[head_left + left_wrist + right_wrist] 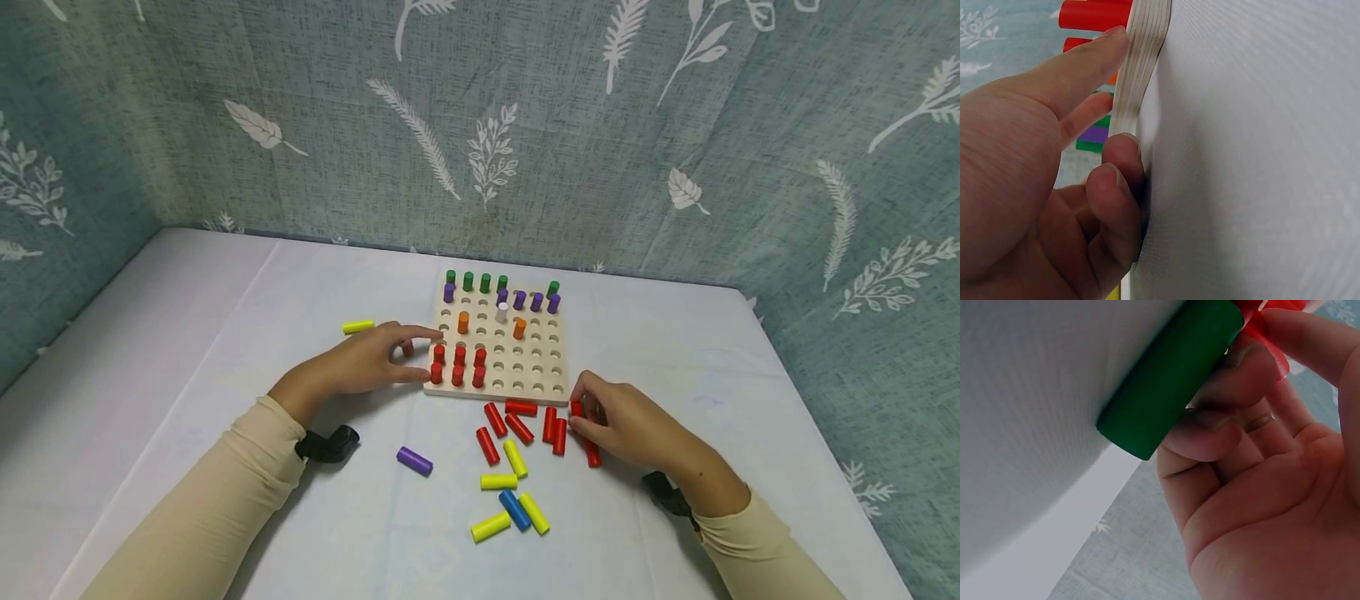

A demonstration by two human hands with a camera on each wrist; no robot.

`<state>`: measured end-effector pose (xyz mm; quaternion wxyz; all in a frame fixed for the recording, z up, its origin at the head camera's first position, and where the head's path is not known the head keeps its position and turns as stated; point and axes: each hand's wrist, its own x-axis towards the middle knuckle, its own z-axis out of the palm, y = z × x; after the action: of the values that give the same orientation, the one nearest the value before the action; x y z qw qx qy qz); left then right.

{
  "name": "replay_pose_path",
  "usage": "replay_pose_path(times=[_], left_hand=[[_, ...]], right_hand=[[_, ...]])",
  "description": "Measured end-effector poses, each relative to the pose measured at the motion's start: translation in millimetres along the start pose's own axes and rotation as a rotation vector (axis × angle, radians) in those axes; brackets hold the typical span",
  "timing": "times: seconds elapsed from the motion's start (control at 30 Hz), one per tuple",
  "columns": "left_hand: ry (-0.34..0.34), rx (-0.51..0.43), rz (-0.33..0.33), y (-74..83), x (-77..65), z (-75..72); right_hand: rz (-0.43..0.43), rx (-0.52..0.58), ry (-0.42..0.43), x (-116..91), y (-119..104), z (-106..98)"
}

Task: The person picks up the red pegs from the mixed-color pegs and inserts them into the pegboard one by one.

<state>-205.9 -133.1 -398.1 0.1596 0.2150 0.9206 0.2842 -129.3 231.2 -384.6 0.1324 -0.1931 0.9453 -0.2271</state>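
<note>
The pale wooden peg board [498, 396] stands near the middle of the table, seen in the head view. My left hand [356, 362] reaches in at its left side. Thumb and index finger, nearly straight, touch its edge, beside several upright red pegs [458, 376]. At the board's front right corner my right hand [626, 421] pinches a red peg [577, 408] between thumb and fingers. Another red peg [593, 453] lies partly beneath that hand. In the right wrist view, a green peg [1169, 378] lies against the curled fingers; the hand hides it from the head view.
Several loose red pegs [487, 446] lie in front of the board. Nearer me are yellow pegs [498, 482], a blue peg [514, 510] and a purple peg [415, 461]. Green pegs [485, 283] stand along the back row. One yellow peg [357, 327] lies left of the board.
</note>
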Motion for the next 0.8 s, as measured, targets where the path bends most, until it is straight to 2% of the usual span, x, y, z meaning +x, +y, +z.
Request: replay_pose_path(times=[0.33,0.8], left_hand=[[-0.003,-0.001,-0.021,0.1,1.1,1.2],[-0.004,-0.011,-0.013,0.5,1.6,0.5]], right_hand=[[-0.010,0.004,0.017,-0.6,1.1,0.9],[-0.041,0.065,0.070,-1.9,-2.5,-2.6]])
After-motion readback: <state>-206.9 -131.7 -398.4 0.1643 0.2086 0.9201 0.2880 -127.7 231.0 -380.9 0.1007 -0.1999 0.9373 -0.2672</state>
